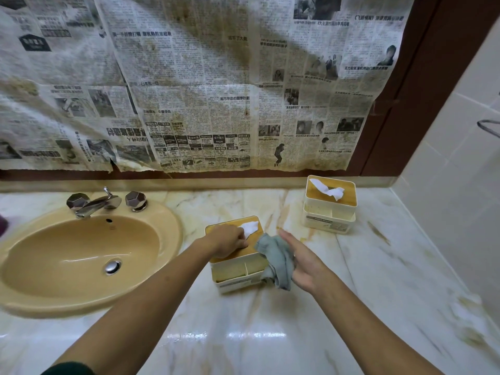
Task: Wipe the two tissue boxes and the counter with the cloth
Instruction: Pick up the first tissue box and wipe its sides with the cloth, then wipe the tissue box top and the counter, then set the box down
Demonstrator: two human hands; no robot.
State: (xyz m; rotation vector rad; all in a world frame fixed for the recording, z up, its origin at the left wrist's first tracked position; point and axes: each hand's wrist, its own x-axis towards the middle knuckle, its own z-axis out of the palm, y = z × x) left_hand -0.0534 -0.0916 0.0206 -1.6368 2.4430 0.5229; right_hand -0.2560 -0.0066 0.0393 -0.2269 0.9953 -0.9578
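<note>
Right corner of the near tissue box (232,269) behind the cloth (278,258), blurred purple shape (3,223) off the left edge.
</note>
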